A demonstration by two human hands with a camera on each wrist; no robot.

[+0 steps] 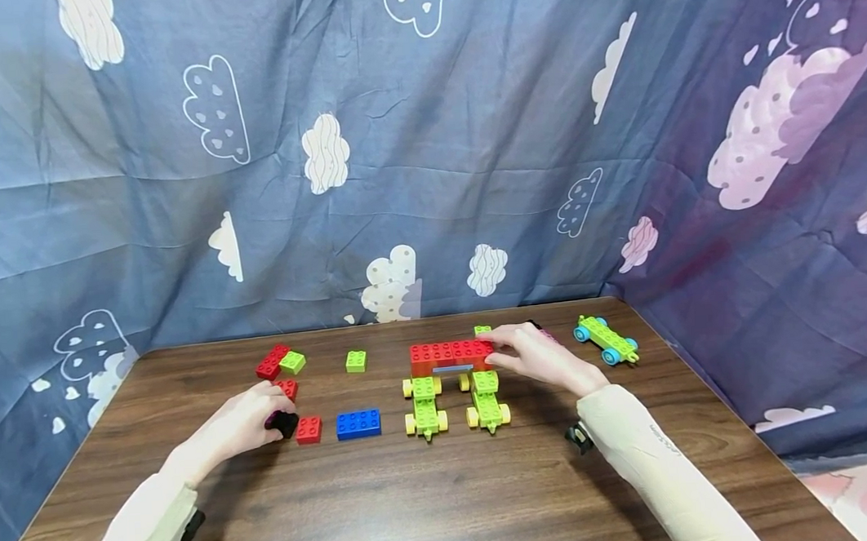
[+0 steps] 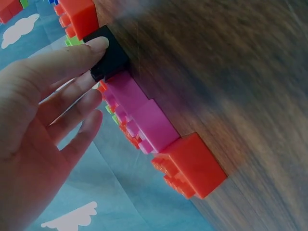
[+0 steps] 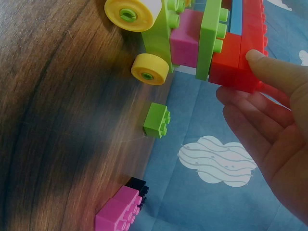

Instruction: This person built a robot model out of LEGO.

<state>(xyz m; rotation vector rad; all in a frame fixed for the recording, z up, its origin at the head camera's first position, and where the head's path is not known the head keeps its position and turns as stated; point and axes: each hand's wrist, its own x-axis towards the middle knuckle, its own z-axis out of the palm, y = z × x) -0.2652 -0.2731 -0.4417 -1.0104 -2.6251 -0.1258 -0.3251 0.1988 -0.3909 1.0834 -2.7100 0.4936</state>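
In the left wrist view, my left hand (image 1: pixel 239 420) pinches a black brick (image 2: pixel 111 57), thumb on its near face. Pink bricks (image 2: pixel 147 120) lie in line beside it, with a red brick (image 2: pixel 195 166) beyond them. My right hand (image 1: pixel 541 359) holds the right end of a long red brick (image 1: pixel 445 353) on top of a built piece. That piece stands on two green wheeled bases (image 1: pixel 426 418) with yellow wheels. Under the red part, the right wrist view shows a green plate (image 3: pixel 207 53) and a pink brick (image 3: pixel 186 38). My right thumb presses the red side; the fingertips touch its end.
A blue brick (image 1: pixel 358 424) lies between the left hand and the build. Small green bricks (image 1: pixel 356 361) and a red brick (image 1: pixel 272 362) are farther back. At the right rear stands a green base with blue wheels (image 1: pixel 605 339). Pink and black bricks (image 3: pixel 120 207) lie behind the right hand.
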